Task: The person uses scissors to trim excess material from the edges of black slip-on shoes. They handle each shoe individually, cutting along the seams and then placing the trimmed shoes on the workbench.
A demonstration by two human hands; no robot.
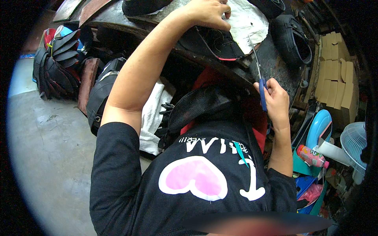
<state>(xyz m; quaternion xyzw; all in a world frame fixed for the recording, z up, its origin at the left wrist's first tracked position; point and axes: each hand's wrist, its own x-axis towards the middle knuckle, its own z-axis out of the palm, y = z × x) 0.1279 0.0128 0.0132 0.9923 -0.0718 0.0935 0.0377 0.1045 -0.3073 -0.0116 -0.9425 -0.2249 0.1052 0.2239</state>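
Observation:
My right hand (pixel 275 98) is closed around the blue handles of a pair of scissors (pixel 258 67). Their blades point up and away, over the edge of a white cloth (pixel 246 23). At the top edge, my left hand (pixel 208 13) reaches over the dark worktable, thumb and bent fingers apart; part of it is cut off by the picture. Just below that hand lies a curved black fabric piece (pixel 218 43) with a red edge and loose threads. Nothing shows between the left fingers. A black shoe-like piece (pixel 291 41) stands right of the cloth.
Stacked black curved pieces (pixel 59 63) stand on the grey floor (pixel 47 149) at the left. Nearer are a black bag (pixel 104 94) and a white towel (pixel 151 122). Cardboard boxes (pixel 334 74), a fan (pixel 352 143) and a pink bottle (pixel 313 155) line the right.

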